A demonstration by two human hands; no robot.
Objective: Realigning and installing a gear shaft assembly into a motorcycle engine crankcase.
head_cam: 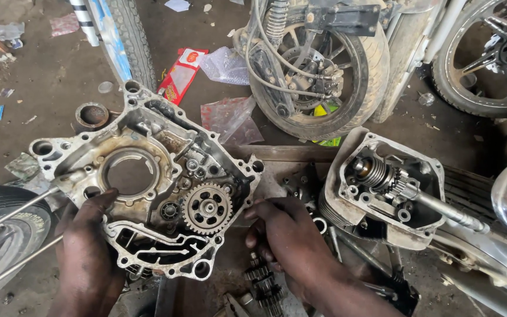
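A person's two oil-darkened bare hands steady a motorcycle engine crankcase half (142,176), seen from above on a dirty workshop floor (48,76). The left hand (89,246) lies flat with fingers spread over the casting's near-left edge, just below its large round bearing opening (130,174), pressing on it rather than closing around it. The right hand (291,240) rests at the case's near-right corner, fingers curled loosely at the rim; whether it grips the case or something beneath cannot be told. A toothed steel gear (207,208) sits in the case between the two hands, nearer the right, with a small bearing (170,211) just to its left. Below the right hand, a gear shaft stacked with cogs (262,285) lies on the floor. To the right stands the other engine case half (382,188), its open side up, with a gear cluster and a long splined shaft (441,211) jutting out to the right. Farther off stands a motorcycle rear wheel (318,70) with cables and a spring shock absorber (275,23); another wheel (488,58) fills the far right corner. A red and white packet (182,73) and clear plastic bags (227,120) litter the floor beyond the case. A tyre (7,235) and thin metal rods (13,214) lie at near left.
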